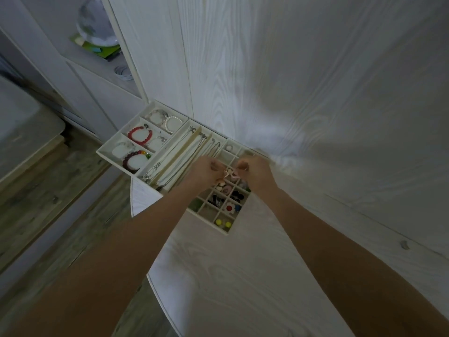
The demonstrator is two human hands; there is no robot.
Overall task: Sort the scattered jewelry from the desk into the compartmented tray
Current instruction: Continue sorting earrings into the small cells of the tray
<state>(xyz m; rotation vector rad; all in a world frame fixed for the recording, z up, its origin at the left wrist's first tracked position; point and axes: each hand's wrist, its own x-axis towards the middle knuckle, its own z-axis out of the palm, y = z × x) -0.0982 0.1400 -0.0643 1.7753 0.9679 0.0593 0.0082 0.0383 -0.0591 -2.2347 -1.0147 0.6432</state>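
Desk (pixel 243 276) nearest the camera looks bare, so I'd guess the sorting is near its end and this is one of the last small pieces. Both forearms reach out over it to the compartmented tray (pixel 220 229).

The left hand (pixel 206 170) and right hand (pixel 255 171) meet over the small-square grid section, fingertips pinched nearly together around a little pale pink piece (pixel 230 174) held between them. Earring or charm, can't tell, it's tiny and a bit blurred. Both pinches look closed on it, other fingers curled in.

Just below the fingers, toward the camera, the grid cells already hold stuff: a red-and-white flower piece (pixel 229 207), two yellow beads (pixel 223 223), some dark bits. Left of the fingers are the long slots with necklace chains (pixel 175 152), and beyond those the wide cells with the bead bracelets (pixel 140 135).

Next move, I reckon: pick a free cell right under or just past the fingertips and let it down gently, easing both pinches apart so it doesn't hop into a neighbouring cell.
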